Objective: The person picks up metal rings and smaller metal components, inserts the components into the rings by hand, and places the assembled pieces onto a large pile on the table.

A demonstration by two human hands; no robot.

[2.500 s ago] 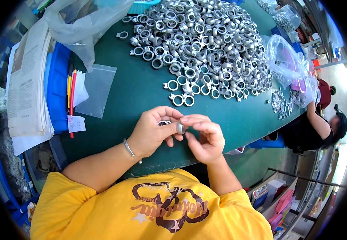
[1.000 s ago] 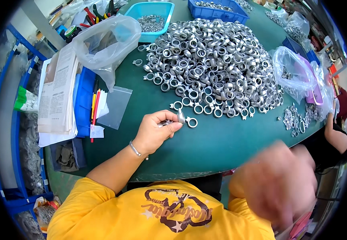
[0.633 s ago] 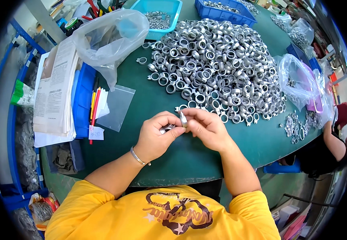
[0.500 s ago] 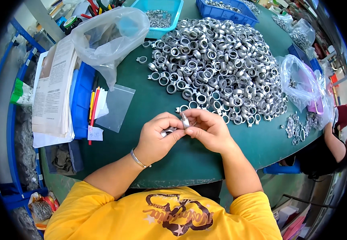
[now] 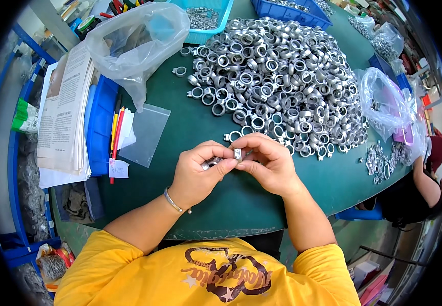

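silver metal ring fittings (image 5: 282,76) lay heaped across the far half of the green worktop (image 5: 195,127), close enough for either hand to draw from without leaning; the nearest loose ones sat just beyond the knuckles. both hands met over the bare near strip of the worktop, where nothing crowded the work and the piece sat directly below the eyes.

the left hand (image 5: 198,171) was closed on a small metal part (image 5: 211,163), thumb over curled fingers, wrist bent inward, a thin bracelet (image 5: 172,200) on the forearm. the right hand (image 5: 267,163) was closed too, its grip pinching a small silver fitting (image 5: 237,153) between thumb and forefinger, held upright at the point where the two hands touched. whether the two pieces were joined could not be told. both forearms rose from the lower edge and angled toward each other, elbows out, hands raised slightly off the surface.

to the left stood a stack of printed papers (image 5: 62,112), a blue tray (image 5: 100,127) with pencils (image 5: 116,132), a flat clear bag (image 5: 147,135) and a bulging clear bag (image 5: 134,41). more bagged parts (image 5: 384,102) lay at the right edge, near another person's arm (image 5: 425,178). blue bins (image 5: 287,7) stood at the far side.
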